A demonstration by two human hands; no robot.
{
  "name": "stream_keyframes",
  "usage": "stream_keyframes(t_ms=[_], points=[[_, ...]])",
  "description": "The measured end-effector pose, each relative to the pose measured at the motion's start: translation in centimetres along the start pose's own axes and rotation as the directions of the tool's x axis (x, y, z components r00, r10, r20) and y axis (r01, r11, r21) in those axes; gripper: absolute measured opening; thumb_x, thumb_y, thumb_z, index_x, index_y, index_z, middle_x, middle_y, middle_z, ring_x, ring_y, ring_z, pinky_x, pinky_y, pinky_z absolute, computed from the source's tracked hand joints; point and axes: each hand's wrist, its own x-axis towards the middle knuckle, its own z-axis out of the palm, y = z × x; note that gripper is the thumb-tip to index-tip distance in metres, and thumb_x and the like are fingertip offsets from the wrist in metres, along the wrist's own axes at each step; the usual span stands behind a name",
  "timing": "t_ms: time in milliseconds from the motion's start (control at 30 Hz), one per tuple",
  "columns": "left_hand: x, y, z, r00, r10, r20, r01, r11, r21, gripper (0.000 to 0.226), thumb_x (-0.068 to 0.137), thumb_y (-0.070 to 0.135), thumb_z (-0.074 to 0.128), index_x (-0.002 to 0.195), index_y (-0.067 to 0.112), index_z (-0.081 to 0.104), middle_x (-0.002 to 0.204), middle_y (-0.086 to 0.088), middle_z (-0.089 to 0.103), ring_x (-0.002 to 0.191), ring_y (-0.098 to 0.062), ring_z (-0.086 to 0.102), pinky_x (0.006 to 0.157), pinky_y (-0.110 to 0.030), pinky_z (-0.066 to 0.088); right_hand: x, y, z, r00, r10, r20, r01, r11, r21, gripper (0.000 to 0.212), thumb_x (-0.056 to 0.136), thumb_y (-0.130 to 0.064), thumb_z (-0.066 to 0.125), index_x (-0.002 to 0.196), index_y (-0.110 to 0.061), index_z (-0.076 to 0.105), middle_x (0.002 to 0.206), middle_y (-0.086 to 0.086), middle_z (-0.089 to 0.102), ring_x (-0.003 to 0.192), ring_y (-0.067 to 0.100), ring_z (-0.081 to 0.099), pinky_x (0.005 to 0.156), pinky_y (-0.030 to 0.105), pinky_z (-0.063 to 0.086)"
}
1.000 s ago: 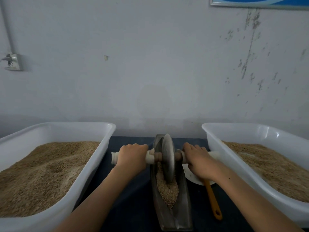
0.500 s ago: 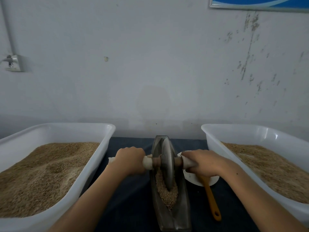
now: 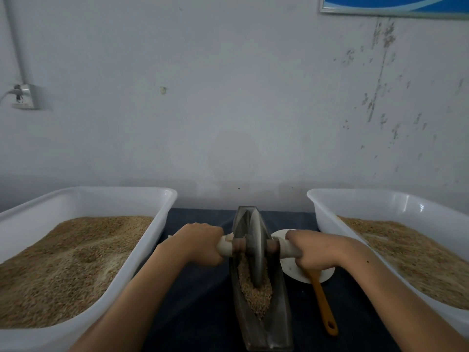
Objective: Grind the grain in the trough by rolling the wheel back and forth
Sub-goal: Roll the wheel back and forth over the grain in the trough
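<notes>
A dark boat-shaped metal trough (image 3: 276, 323) lies lengthwise on the dark table, straight ahead. Tan grain (image 3: 255, 295) fills its middle. A grey metal wheel (image 3: 255, 250) stands upright in the grain, on a pale wooden axle handle (image 3: 225, 246) that sticks out to both sides. My left hand (image 3: 200, 243) grips the left end of the handle. My right hand (image 3: 313, 250) grips the right end. The handle's outer ends are hidden inside my fists.
A white plastic tub (image 3: 142, 252) of grain stands at the left, and a second white tub (image 3: 327, 212) of grain at the right. A white dish (image 3: 291, 269) with an orange-handled spoon (image 3: 323, 304) sits just right of the trough. A grey wall rises behind.
The wheel and both hands have rolled toward me along the trough, from near its far end to about its middle. Both grips are unchanged.
</notes>
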Motion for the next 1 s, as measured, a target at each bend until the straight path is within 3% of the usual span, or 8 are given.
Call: stream_keyframes(t_ms=[100, 200, 333, 433, 533, 733, 867, 1000], points=[[0.2, 0.1, 0.0, 1.000, 0.006, -0.005, -0.006, 1.000, 0.007, 0.026, 0.081, 0.038, 0.063, 0.101, 0.022, 0.056, 0.098, 0.002, 0.063, 0.086, -0.015, 0.057, 0.073, -0.028, 0.039, -0.2, 0.0, -0.2, 1.000, -0.006, 0.025, 0.006, 1.000, 0.030, 0.030, 0.092, -0.015, 0.054, 0.079, -0.034, 0.035, 0.089, -0.001, 0.050, 0.080, 0.014, 0.051, 0.067, 0.026, 0.041], [0.2, 0.0, 0.3, 1.000, 0.000, -0.022, 0.000, 1.000, -0.003, 0.026, 0.082, 0.039, 0.063, 0.101, 0.022, 0.056, 0.099, 0.003, 0.063, 0.083, -0.012, 0.054, 0.073, -0.027, 0.038, -0.1, -0.1, -0.1, 1.000, -0.017, -0.020, 0.018, 0.999, 0.028, 0.020, 0.094, -0.025, 0.057, 0.088, -0.031, 0.039, 0.095, -0.003, 0.052, 0.087, 0.014, 0.053, 0.069, 0.027, 0.039], [0.6, 0.1, 0.9, 0.989, -0.027, -0.146, 0.037, 0.997, 0.069, 0.027, 0.086, 0.038, 0.059, 0.105, 0.020, 0.053, 0.103, 0.001, 0.062, 0.091, -0.016, 0.058, 0.078, -0.029, 0.043, 0.3, -0.3, 0.7, 0.986, -0.017, -0.166, 0.014, 1.000, -0.021, 0.018, 0.095, -0.024, 0.055, 0.098, -0.028, 0.038, 0.097, -0.006, 0.049, 0.087, 0.012, 0.050, 0.071, 0.027, 0.035], [0.9, 0.5, 1.4, 0.955, -0.040, -0.295, 0.078, 0.990, 0.117, 0.022, 0.088, 0.036, 0.055, 0.101, 0.020, 0.048, 0.102, 0.002, 0.061, 0.092, -0.019, 0.059, 0.073, -0.028, 0.038, 0.5, -0.4, 1.6, 0.949, -0.031, -0.314, 0.010, 0.998, -0.069, 0.014, 0.096, -0.023, 0.053, 0.099, -0.025, 0.039, 0.104, -0.004, 0.053, 0.090, 0.014, 0.050, 0.074, 0.029, 0.035], [1.0, 0.6, 1.5, 0.939, -0.051, -0.341, 0.095, 0.989, 0.115, 0.020, 0.088, 0.036, 0.055, 0.098, 0.021, 0.046, 0.101, 0.002, 0.061, 0.091, -0.019, 0.060, 0.070, -0.028, 0.035, 0.7, -0.2, 2.1, 0.922, -0.044, -0.385, 0.012, 0.996, -0.085, 0.014, 0.096, -0.025, 0.053, 0.099, -0.026, 0.039, 0.108, -0.003, 0.055, 0.095, 0.015, 0.051, 0.074, 0.028, 0.033], [0.8, 0.7, 1.2, 0.978, -0.085, -0.193, 0.102, 0.992, 0.077, 0.015, 0.084, 0.034, 0.060, 0.088, 0.023, 0.050, 0.089, 0.005, 0.060, 0.077, -0.011, 0.052, 0.070, -0.026, 0.039, 0.4, -0.7, 1.0, 0.979, 0.032, -0.202, -0.046, 0.997, -0.061, 0.021, 0.089, -0.024, 0.059, 0.098, -0.027, 0.040, 0.097, -0.002, 0.055, 0.086, 0.015, 0.054, 0.067, 0.027, 0.038], [0.6, 0.9, 0.8, 0.992, -0.104, -0.074, 0.108, 0.993, 0.048, 0.025, 0.081, 0.035, 0.066, 0.099, 0.020, 0.058, 0.083, 0.006, 0.054, 0.078, -0.011, 0.053, 0.071, -0.027, 0.040, 0.0, -1.0, 0.3, 0.994, 0.060, -0.093, -0.063, 0.998, -0.031, 0.017, 0.086, -0.019, 0.060, 0.101, -0.022, 0.053, 0.096, 0.000, 0.060, 0.085, 0.015, 0.057, 0.060, 0.022, 0.038], [0.9, 0.9, 1.0, 0.987, -0.147, -0.065, 0.150, 0.988, 0.044, 0.031, 0.079, 0.037, 0.068, 0.104, 0.020, 0.060, 0.086, 0.006, 0.055, 0.081, -0.013, 0.056, 0.074, -0.028, 0.043, -0.1, -1.3, 0.2, 0.993, 0.063, -0.100, -0.065, 0.998, -0.018, 0.015, 0.087, -0.018, 0.059, 0.101, -0.019, 0.055, 0.099, 0.003, 0.061, 0.090, 0.018, 0.059, 0.063, 0.024, 0.039]])
